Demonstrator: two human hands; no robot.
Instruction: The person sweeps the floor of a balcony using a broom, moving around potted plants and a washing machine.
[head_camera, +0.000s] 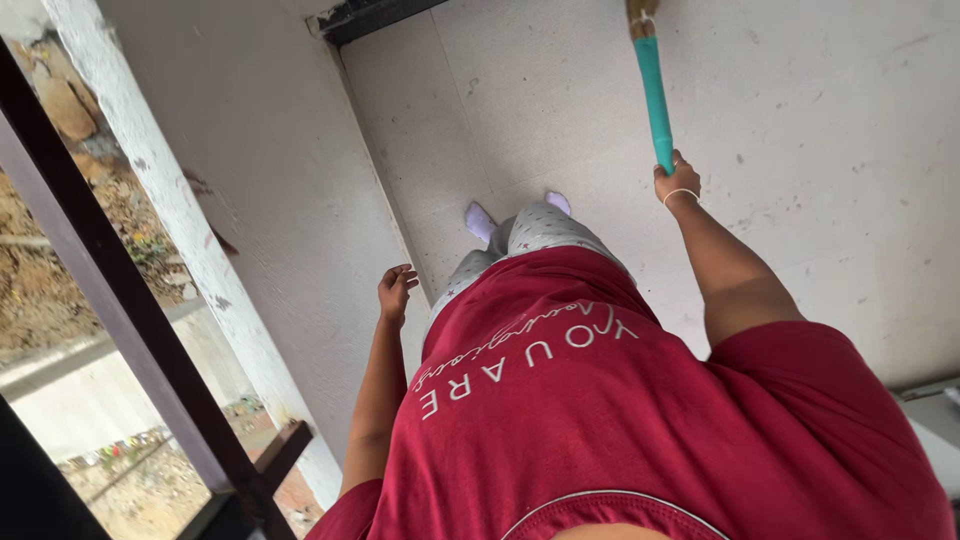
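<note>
Right hand (676, 184) is closed around the end of the teal broom handle (654, 92). Handle runs up toward 12 o'clock; the straw-coloured bristle binding (640, 14) just shows at the top edge, the rest is cut off. Thin bangle (681, 194) on that wrist.

Left hand (395, 291) hangs free at 9 o'clock of the torso, fingers loosely curled, holding nothing, close to the white wall (270, 180) but not touching it as far as I can tell.

Judging by the grip and reach, this looks like mid-sweep: arm extended, broom out ahead over the pale grey floor (800, 150). A further stroke would call for pulling the handle back toward the feet (480, 220), one-handed, watching the narrow gap by the wall.

Feet in lilac slippers at centre, grey dotted trousers above.

No packages or signs in view. Only lettering is white print on the red shirt (600, 430). Dark window frame (110, 300) at 8 o'clock, with rubble and bare ground outside. A dark strip (370, 15) at 11 o'clock; can't tell what it is.
</note>
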